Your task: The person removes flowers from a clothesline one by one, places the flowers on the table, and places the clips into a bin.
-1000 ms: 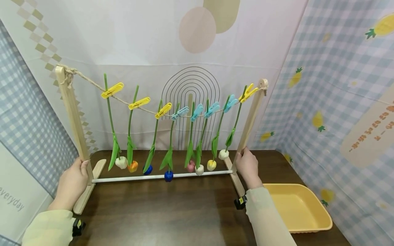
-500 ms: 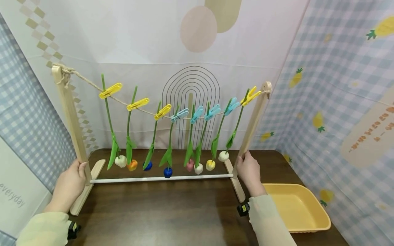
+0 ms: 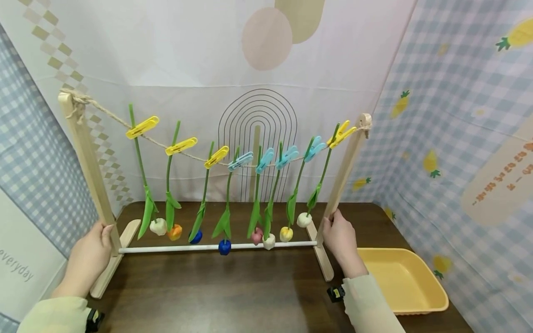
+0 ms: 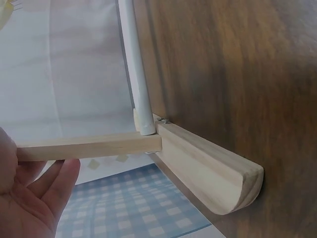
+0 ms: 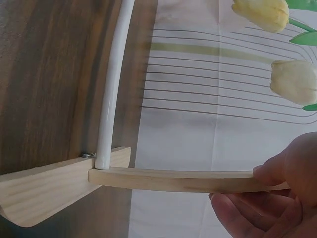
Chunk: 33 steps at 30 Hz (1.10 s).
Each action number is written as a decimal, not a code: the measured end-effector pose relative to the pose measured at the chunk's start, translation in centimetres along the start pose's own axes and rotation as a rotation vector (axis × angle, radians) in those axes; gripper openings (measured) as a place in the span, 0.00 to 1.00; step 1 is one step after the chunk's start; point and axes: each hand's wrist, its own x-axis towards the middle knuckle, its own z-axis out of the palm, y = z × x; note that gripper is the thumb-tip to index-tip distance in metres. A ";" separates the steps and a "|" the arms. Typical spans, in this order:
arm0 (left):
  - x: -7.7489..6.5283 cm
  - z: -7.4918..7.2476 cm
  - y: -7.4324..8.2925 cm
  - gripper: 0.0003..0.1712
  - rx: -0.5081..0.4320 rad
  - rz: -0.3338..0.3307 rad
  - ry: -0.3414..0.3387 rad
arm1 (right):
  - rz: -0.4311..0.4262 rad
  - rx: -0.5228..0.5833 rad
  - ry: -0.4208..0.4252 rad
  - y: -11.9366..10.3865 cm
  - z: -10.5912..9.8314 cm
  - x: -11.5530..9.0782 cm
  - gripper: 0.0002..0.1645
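A wooden drying rack stands on the table, with a white rod (image 3: pixel 175 249) joining its two posts low down. My left hand (image 3: pixel 89 254) grips the left post (image 3: pixel 89 162) near the bottom, and in the left wrist view the wooden foot (image 4: pixel 213 163) lies beyond the fingers. On the other side, my right hand (image 3: pixel 341 243) pinches the right post (image 3: pixel 345 171) between thumb and fingers. Artificial tulips in white (image 3: pixel 158 226), orange (image 3: pixel 175 232), blue (image 3: pixel 225 247), pink and yellow (image 3: pixel 286 234) hang heads down from a twine (image 3: pixel 108 112), clipped with yellow clothespins (image 3: pixel 143 127) and blue clothespins (image 3: pixel 287 157).
A yellow plastic basin (image 3: pixel 408 277) stands at the right on the dark wooden table (image 3: pixel 216 291), partly behind my right sleeve. Printed cloth (image 3: pixel 175 51) hangs behind the rack, with blue checked cloth (image 3: pixel 449 138) along the right side.
The rack has shifted a little toward me, its posts lower and farther apart in the head view. Both hands have moved with it and keep their grip. The hanging tulips sway slightly.
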 end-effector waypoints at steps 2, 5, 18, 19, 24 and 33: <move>0.0 0.1 -0.2 0.17 0.002 0.002 -0.005 | 0.001 -0.011 0.005 0.0 0.1 -0.1 0.11; 0.1 0.1 -0.2 0.17 0.010 0.010 0.000 | -0.002 -0.018 0.014 0.1 0.1 -0.2 0.11; 0.4 0.4 -0.6 0.18 0.000 -0.012 -0.016 | -0.004 -0.038 0.059 0.3 0.2 -0.9 0.09; 0.4 0.3 -0.6 0.18 0.001 -0.014 -0.020 | -0.004 -0.040 0.062 0.3 0.2 -0.9 0.09; 0.5 0.3 -0.5 0.19 0.000 -0.022 -0.027 | 0.012 -0.043 0.047 0.2 0.1 -1.0 0.09; 0.4 0.4 -0.5 0.19 -0.002 -0.013 0.006 | 0.015 -0.040 0.035 0.2 0.3 -0.8 0.09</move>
